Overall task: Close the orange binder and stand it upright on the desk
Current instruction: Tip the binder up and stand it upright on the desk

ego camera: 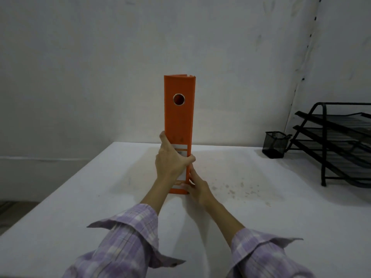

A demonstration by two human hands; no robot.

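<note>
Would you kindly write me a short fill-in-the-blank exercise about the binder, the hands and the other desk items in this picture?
1. The orange binder stands ____ on the white desk.
2. The left hand grips it above the ____ hand.
3. The round hole sits in the binder's ____ half.
4. The black mesh pen cup stands to the ____ of the stacked trays.

Missing words: upright; right; upper; left

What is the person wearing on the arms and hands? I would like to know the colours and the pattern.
Both hands, the left hand and the right hand, are bare: no gloves, and no rings or watch visible. Each forearm comes out of a loose long sleeve of lilac and white checked cloth. The wide cuffs are unbuttoned and flare open, with pointed corners; a small button shows on the left cuff.
</note>
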